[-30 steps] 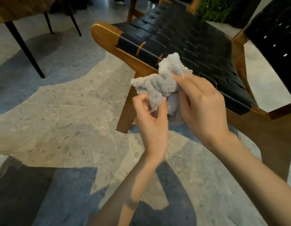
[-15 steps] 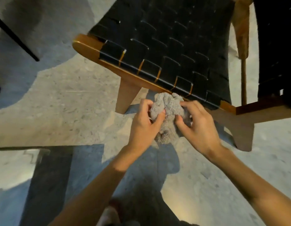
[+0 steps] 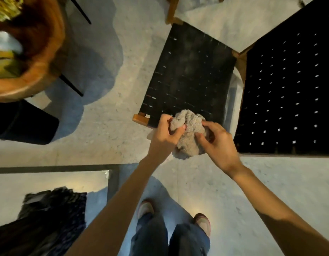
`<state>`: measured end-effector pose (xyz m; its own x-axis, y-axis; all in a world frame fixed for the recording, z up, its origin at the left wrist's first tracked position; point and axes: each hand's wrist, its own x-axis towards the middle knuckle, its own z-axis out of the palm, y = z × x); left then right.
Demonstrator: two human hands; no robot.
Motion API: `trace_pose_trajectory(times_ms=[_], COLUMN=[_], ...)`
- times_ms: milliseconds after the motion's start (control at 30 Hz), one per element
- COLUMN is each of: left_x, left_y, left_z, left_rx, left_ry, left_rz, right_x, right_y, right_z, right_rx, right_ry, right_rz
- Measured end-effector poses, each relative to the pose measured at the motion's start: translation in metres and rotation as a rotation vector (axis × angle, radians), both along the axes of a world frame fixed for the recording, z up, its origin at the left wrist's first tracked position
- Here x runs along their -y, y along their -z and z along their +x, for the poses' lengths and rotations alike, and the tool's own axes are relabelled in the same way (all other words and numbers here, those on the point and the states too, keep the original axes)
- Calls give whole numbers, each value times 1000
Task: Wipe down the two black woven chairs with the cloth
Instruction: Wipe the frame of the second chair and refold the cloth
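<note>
A bunched grey fluffy cloth (image 3: pixel 188 133) hangs in front of me, just past the near edge of a black woven chair seat (image 3: pixel 187 74) with a wooden frame. My left hand (image 3: pixel 165 133) grips the cloth's left side with curled fingers. My right hand (image 3: pixel 217 143) grips its right side. A black woven backrest panel (image 3: pixel 289 93), dotted with small light gaps, stands to the right of the seat. I cannot tell whether it belongs to the same chair or to a second one.
A round wooden table (image 3: pixel 30 67) on thin black legs stands at the upper left, a dark stool (image 3: pixel 25 124) below it. My feet (image 3: pixel 147 209) are on the pale stone floor (image 3: pixel 108 137). A dark blurred object (image 3: pixel 49 218) lies at the lower left.
The view has swung to look almost straight down, so the seat now appears from above. Both hands still hold the cloth, now at the seat's near edge.
</note>
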<state>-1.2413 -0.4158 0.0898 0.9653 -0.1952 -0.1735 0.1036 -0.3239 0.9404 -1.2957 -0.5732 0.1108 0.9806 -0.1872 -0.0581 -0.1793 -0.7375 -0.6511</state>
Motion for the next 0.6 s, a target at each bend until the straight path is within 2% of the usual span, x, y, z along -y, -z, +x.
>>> trace_pose_trajectory(times_ms=[133,267,400,533,600], left_x=[-16,-36,-62,-74,-75], left_y=[-99,-170,-202,-214,-215], left_z=[11,19,21,22,20], left_rx=[52,25,31,-76,-70], left_ry=[67,116,192,242,250], left_rz=[-36,-42,-47,-42,-53], right_x=[-13,-30,-48,-51,-51], right_y=[-92,-154,-186,-203,-205], right_z=[10,14,9,1,-1], right_rx=[13,19,22,33,23], right_ry=[37,58,49,46,75], right_rz=[-22,4,21,13,21])
